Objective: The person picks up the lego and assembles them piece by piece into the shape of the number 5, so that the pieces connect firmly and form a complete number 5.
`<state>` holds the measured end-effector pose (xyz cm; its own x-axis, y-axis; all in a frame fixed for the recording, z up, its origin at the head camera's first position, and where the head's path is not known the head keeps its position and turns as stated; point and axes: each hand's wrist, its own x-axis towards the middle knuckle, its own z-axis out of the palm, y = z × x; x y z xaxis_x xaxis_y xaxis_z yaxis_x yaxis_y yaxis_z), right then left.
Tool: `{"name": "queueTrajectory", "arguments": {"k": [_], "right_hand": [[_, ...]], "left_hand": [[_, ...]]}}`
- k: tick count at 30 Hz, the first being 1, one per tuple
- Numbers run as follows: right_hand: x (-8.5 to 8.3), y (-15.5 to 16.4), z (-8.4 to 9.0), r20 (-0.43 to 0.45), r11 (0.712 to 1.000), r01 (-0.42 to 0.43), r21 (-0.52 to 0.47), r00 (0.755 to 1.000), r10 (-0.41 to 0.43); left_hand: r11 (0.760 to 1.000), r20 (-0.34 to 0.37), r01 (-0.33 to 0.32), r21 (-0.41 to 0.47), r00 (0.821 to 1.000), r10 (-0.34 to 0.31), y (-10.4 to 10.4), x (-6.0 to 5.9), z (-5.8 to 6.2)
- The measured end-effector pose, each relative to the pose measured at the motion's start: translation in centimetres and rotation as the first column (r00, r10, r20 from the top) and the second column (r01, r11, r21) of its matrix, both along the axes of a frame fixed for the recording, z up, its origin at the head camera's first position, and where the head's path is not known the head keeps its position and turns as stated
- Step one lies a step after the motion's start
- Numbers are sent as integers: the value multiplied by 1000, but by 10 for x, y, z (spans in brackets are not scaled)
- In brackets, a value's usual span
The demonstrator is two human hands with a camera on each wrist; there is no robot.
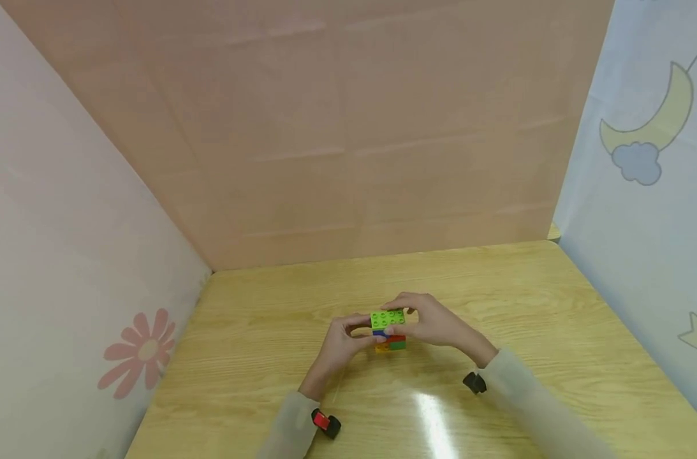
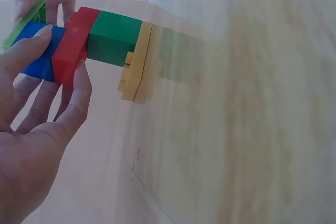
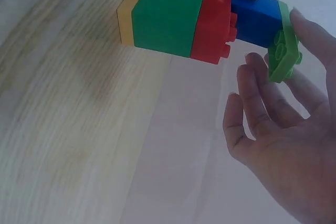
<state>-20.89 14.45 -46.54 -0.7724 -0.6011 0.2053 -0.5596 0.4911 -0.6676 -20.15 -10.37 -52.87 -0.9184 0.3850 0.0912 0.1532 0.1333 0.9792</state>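
Desk (image 1: 555, 331): pale wood-grain top, walled at the far edge by a tan panel (image 1: 348, 127), at the left edge by a pink panel with a flower (image 1: 67, 255), at the right edge by a pale blue panel with a moon and cloud (image 1: 641, 191)
Right hand (image 1: 434, 322): near the desk's middle, toward the near edge; fingers curled over the top of the stack, fingertips on the light green plate; the right wrist view shows the thumb on the plate's edge and the other fingers spread just beside it
Left hand (image 1: 342, 344): thumb and fingers clamped on the stack's left side, pressing the blue and red bricks
Brick stack (image 1: 389, 331): stands on the desk between the two hands
Green brick (image 3: 165, 22): sits on the yellow plate, under the red brick
Blue brick (image 3: 257, 19): between red brick and top plate
Red brick (image 3: 212, 22): offset sideways, studs showing
Light green plate (image 1: 387, 318): topmost, studs up
Yellow plate (image 2: 137, 61): lowest, flat on the desk
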Motion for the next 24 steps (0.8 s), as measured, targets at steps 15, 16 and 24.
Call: {"name": "queueTrajectory", "arguments": {"k": [15, 16, 24], "right_hand": [[3, 16, -33, 157, 996, 54, -70, 987, -42], [3, 15, -34, 160, 996, 50, -73, 986, -38], [4, 15, -41, 206, 990, 56, -127, 978, -29]], "left_hand": [[1000, 27, -5, 6, 1000, 5, 1, -1, -1], [1000, 27, -4, 2, 1000, 4, 1, -1, -1], [999, 9, 1, -34, 1000, -1, 1, 1, 3]]}}
